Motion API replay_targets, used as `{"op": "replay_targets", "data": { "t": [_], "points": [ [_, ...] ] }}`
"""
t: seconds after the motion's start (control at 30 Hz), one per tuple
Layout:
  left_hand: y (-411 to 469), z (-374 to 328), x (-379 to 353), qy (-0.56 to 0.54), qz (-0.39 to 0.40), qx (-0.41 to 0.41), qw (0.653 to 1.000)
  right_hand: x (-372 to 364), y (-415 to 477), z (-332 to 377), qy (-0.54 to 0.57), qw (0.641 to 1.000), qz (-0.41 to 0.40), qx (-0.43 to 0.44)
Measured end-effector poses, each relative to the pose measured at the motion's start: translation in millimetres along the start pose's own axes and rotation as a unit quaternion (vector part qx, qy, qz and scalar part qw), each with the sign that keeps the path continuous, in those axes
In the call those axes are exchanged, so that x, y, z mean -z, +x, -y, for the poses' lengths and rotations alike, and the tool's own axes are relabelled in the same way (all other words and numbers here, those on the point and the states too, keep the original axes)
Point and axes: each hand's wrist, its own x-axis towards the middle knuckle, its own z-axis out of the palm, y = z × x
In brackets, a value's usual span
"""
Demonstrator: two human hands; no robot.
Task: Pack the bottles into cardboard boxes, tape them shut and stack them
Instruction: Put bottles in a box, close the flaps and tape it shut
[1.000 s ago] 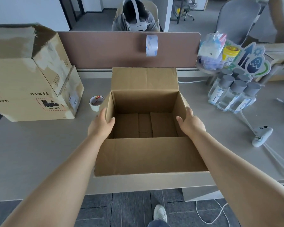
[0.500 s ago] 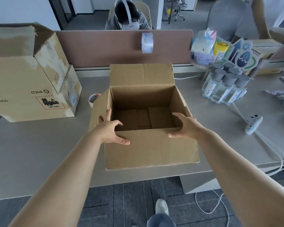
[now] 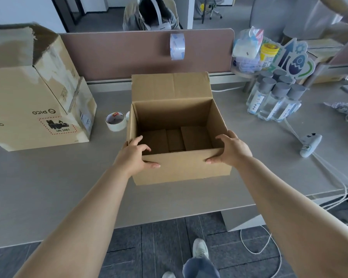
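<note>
An open, empty brown cardboard box (image 3: 181, 169) stands in the middle of the grey desk (image 3: 48, 187), its far flap upright. My left hand (image 3: 134, 155) grips the box's near left corner, thumb on the front wall and fingers over the rim. At the near right corner my right hand (image 3: 232, 150) grips the same way. Several clear bottles (image 3: 273, 101) with grey caps stand grouped at the right back of the desk. A white tape roll (image 3: 116, 121) lies just left of the box, and a clear tape roll (image 3: 177, 46) hangs on the brown divider.
A large worn PICO carton (image 3: 34, 93) fills the left side of the desk. A white controller (image 3: 309, 144) and cables lie at the right. Tissue packs, a yellow-lidded jar and a rocket sign sit on a small shelf (image 3: 247, 72). A person sits behind the divider.
My hands moved from the box's side walls to its near corners. The near flap, which hung out flat over the desk edge, has gone from view, and the box now stands farther in on the desk.
</note>
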Motion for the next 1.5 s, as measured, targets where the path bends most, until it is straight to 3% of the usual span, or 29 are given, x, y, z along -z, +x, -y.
{"op": "replay_targets", "data": {
  "t": [0.17, 0.27, 0.5, 0.7, 1.07, 1.33, 1.5],
  "points": [
    [3.1, -7.7, 18.5, 0.056, 0.117, 0.051, 0.990, 18.9, -1.4, 8.3, -0.052, 0.994, 0.095, -0.004],
    [12.5, -21.2, 30.8, 0.081, 0.114, 0.043, 0.989, 28.1, -2.0, 12.3, -0.033, 0.993, 0.111, 0.007],
    [45.5, -81.3, 38.0, 0.063, -0.045, -0.086, 0.993, 45.4, 20.1, 18.0, 0.030, 0.996, -0.046, 0.072],
    [91.3, -151.2, 16.6, 0.031, -0.054, -0.158, 0.986, 60.1, 55.4, -20.8, 0.080, 0.982, -0.162, 0.052],
    [221.0, -316.9, -44.3, -0.002, 0.020, -0.202, 0.979, 118.6, 163.6, -166.8, 0.094, 0.979, -0.182, -0.003],
    [315.0, -404.7, -77.5, 0.080, 0.013, -0.233, 0.969, 149.5, 227.8, -239.6, -0.071, 0.978, -0.196, 0.020],
    [359.1, -422.5, -91.0, 0.172, 0.025, -0.251, 0.952, 154.3, 256.6, -255.5, -0.141, 0.981, -0.134, 0.010]
  ]
}}
